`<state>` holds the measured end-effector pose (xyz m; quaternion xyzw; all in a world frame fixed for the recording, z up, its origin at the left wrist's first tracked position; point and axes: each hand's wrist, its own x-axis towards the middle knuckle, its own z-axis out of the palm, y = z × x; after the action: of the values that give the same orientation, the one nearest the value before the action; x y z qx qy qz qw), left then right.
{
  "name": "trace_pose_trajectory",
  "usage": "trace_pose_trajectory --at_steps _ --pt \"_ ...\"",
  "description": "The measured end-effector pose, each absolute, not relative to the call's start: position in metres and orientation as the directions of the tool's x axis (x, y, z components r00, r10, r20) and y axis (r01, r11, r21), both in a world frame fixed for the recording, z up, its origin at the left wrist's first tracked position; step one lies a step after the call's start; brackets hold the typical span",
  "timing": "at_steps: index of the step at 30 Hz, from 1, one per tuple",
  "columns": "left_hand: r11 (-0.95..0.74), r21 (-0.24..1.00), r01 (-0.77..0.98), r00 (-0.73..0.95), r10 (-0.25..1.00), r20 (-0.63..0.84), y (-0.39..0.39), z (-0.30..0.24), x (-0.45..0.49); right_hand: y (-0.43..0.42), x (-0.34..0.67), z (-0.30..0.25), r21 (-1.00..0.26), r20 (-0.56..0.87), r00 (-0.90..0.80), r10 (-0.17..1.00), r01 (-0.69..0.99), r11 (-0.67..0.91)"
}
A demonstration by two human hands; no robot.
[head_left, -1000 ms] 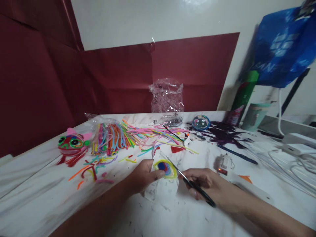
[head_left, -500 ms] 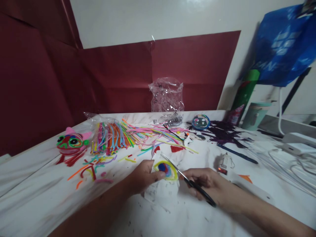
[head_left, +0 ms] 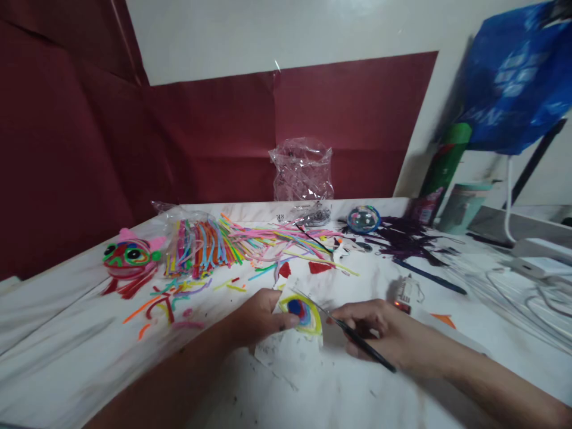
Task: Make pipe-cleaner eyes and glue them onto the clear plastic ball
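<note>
My left hand (head_left: 268,319) pinches a piece of white paper (head_left: 286,351) at its left side, thumb on top. On the paper is a colored eye-like shape (head_left: 304,314) with yellow, pale and red bands round a blue center. In my right hand (head_left: 373,330) is a pair of scissors (head_left: 357,338) with dark handles. Their thin blades point up and left along the upper edge of the yellow band. Whether the blades are spread is too blurred to make out. Two small red scraps (head_left: 320,267) lie just beyond the paper.
Bundled colorful pipe cleaners (head_left: 203,247) and cut bits (head_left: 179,292) lie at left, beside a decorated mask-like face (head_left: 130,257). Behind stands a clear plastic bag (head_left: 302,173). At right are purple strands (head_left: 404,238), a dark blue pen-like stick (head_left: 429,276), a small lit device (head_left: 406,295) and white cables (head_left: 513,298).
The scissors have turned in my right hand, so the handles look narrower and the blades lie flatter along the yellow edge. The paper has tilted slightly; my left hand keeps its hold.
</note>
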<state>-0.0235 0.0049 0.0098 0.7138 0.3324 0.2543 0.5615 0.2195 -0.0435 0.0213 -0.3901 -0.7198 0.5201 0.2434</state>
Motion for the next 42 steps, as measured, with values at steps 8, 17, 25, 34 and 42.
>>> trace_pose_trajectory --at_steps 8,17,25,34,42 --pt "-0.187 0.959 0.214 0.692 0.722 -0.014 0.009 0.01 -0.024 -0.043 0.222 0.022 -0.935 -0.081 -0.603 0.794 0.321 0.148" --pt "-0.231 0.926 0.297 0.717 0.695 -0.057 0.007 0.014 -0.025 -0.042 0.225 0.021 -0.941 -0.117 -0.614 0.781 0.32 0.11" --pt "-0.277 0.902 0.331 0.706 0.707 -0.043 0.008 0.013 -0.025 -0.037 0.23 0.026 -0.956 -0.166 -0.678 0.716 0.289 0.051" --pt "-0.281 0.901 0.331 0.754 0.653 -0.073 0.006 0.016 -0.024 -0.038 0.232 0.02 -0.937 -0.175 -0.683 0.709 0.336 0.092" --pt "-0.298 0.893 0.338 0.779 0.62 -0.088 0.006 0.019 -0.024 -0.04 0.231 0.023 -0.945 -0.215 -0.703 0.678 0.325 0.037"
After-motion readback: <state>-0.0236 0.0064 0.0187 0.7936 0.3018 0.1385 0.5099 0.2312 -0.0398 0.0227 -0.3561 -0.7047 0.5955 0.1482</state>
